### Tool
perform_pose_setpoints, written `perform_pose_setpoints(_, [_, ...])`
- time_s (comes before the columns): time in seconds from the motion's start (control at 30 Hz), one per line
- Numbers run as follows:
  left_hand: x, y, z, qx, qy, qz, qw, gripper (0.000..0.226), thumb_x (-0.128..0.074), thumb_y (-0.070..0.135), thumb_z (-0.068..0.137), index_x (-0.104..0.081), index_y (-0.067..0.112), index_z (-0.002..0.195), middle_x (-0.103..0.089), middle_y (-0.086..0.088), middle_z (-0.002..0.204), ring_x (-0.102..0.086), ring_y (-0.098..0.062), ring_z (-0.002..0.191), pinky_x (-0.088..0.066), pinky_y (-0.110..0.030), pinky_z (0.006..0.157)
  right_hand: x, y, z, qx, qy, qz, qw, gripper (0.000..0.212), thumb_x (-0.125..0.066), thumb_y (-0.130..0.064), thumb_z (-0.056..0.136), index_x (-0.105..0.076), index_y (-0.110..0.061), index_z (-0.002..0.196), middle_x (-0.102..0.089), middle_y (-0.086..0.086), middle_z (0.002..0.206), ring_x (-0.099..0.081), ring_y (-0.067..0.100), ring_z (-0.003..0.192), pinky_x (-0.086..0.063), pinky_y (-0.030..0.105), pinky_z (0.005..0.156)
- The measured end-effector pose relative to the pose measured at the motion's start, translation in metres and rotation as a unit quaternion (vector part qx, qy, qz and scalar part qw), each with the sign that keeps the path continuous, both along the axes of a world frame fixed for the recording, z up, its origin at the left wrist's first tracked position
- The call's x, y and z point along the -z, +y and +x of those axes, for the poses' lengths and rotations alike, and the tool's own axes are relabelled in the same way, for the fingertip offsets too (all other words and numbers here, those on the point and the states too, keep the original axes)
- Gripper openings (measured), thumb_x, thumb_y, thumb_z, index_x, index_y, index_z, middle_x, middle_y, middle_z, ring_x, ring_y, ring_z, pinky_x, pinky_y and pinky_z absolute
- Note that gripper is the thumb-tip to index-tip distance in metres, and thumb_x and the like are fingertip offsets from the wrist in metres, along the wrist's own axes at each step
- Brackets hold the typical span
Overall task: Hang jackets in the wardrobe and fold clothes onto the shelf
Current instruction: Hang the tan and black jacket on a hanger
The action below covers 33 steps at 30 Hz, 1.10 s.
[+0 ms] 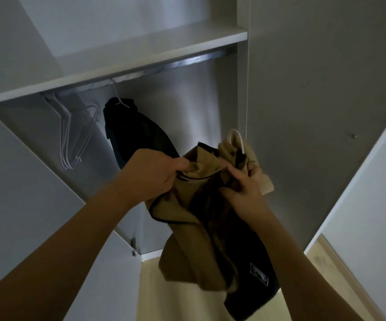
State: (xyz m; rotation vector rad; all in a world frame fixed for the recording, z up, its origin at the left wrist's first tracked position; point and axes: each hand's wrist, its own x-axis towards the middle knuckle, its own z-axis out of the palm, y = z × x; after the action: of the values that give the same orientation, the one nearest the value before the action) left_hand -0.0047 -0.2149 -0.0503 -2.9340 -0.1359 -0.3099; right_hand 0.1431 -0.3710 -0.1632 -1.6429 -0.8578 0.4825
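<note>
I hold a tan jacket (187,228) with dark lining in front of the open wardrobe. My left hand (155,172) grips its collar on the left side. My right hand (242,184) pinches the fabric near the collar on the right. A white hanger hook (237,137) sticks up out of the jacket's top. Behind, a black jacket (136,133) hangs on a wire hanger from the metal rail (175,64). Above the rail runs a white shelf (141,72).
Several bare wire hangers (74,135) hang at the rail's left end. The wardrobe's left door (25,193) and right side panel (314,112) frame the opening. Another door edge (361,181) stands at the right. Light wooden floor (175,297) lies below.
</note>
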Motion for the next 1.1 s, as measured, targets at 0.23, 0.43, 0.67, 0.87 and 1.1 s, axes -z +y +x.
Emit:
perform_pose_setpoints(0.23, [-0.002,-0.009,-0.012,0.023,-0.011,-0.058,0.998,0.038,-0.037,0.016,0.091,-0.075,0.02,0.099,-0.049,0.001,0.05,-0.041,-0.011,0.044,-0.024,-0.013,0.049,-0.01,-0.001,-0.006,-0.048,-0.058,0.08,0.994,0.058,-0.067,-0.049,0.081,-0.04,-0.065,0.13,-0.014,-0.012,0.138,-0.012,-0.005,0.125,-0.015,0.027,0.115])
perform_pose_setpoints(0.43, [0.003,-0.011,-0.015,-0.021,-0.001,-0.118,0.993,0.037,-0.037,0.017,0.096,-0.07,0.025,0.111,-0.044,0.016,0.058,-0.036,0.003,0.046,-0.021,-0.006,0.054,-0.021,0.003,-0.012,-0.045,-0.063,0.091,0.993,0.012,-0.057,-0.042,0.087,-0.066,-0.05,0.086,-0.024,-0.018,0.126,-0.02,-0.002,0.123,-0.02,0.024,0.113])
perform_pose_setpoints(0.67, [0.019,-0.009,-0.02,-0.182,-0.121,-0.514,0.829,0.01,-0.057,0.015,0.09,-0.054,0.024,0.091,-0.061,0.005,0.075,-0.058,-0.01,0.068,-0.046,-0.023,0.062,-0.025,-0.001,-0.012,-0.038,0.051,0.058,0.996,0.028,-0.052,-0.042,0.094,-0.065,-0.035,0.07,-0.032,-0.022,0.114,-0.036,-0.008,0.111,-0.027,0.009,0.094])
perform_pose_setpoints(0.87, [0.02,-0.013,-0.034,-0.11,-0.138,-0.638,0.749,0.01,-0.058,0.017,0.076,-0.057,0.019,0.085,-0.056,0.0,0.072,-0.055,-0.01,0.067,-0.045,-0.028,0.067,-0.033,-0.012,-0.005,-0.108,0.023,0.017,0.994,0.024,-0.057,-0.027,0.095,-0.073,-0.044,0.089,-0.03,-0.019,0.118,-0.028,-0.014,0.112,-0.023,-0.004,0.091])
perform_pose_setpoints(1.1, [0.014,-0.019,-0.028,-0.074,-0.204,-0.639,0.738,0.011,-0.069,0.025,0.084,-0.064,0.035,0.086,-0.067,0.007,0.076,-0.063,-0.009,0.076,-0.049,-0.027,0.071,-0.043,-0.012,-0.013,-0.127,0.084,0.026,0.988,0.032,-0.052,-0.035,0.095,-0.067,-0.036,0.066,-0.035,-0.017,0.116,-0.037,-0.018,0.105,-0.029,0.014,0.1])
